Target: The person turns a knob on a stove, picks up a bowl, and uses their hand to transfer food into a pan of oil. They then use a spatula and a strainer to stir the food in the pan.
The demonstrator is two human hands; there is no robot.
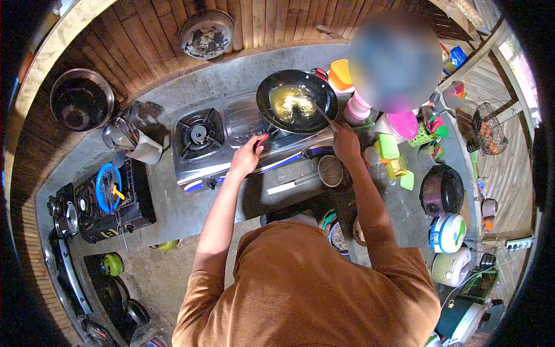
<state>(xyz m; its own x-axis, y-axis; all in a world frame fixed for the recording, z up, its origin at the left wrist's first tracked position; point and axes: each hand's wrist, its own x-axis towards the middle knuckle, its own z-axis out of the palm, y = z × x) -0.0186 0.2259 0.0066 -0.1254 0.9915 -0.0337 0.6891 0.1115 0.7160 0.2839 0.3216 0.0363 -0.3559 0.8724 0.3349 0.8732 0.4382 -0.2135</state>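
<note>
A black wok [269, 118] sits on the right burner of a two-burner gas stove [231, 165]. Yellowish oil with pale food [298, 105] lies in it; the food's kind cannot be made out. My left hand [248, 157] is closed on the wok's red-tipped handle [262, 140] at the near left side. My right hand [347, 144] grips a spatula [325, 115], whose far end reaches into the wok near the food. Below the stove front, a round wire strainer [330, 171] with a white handle rests on the counter, close to my right forearm.
The left burner [198, 134] holds no pan. Green containers [387, 146] and pink-lidded tubs [358, 107] stand to the right. Farther right are a dark rice cooker [441, 189] and a hanging wire basket [490, 130]. A blue basin [108, 188] sits at left.
</note>
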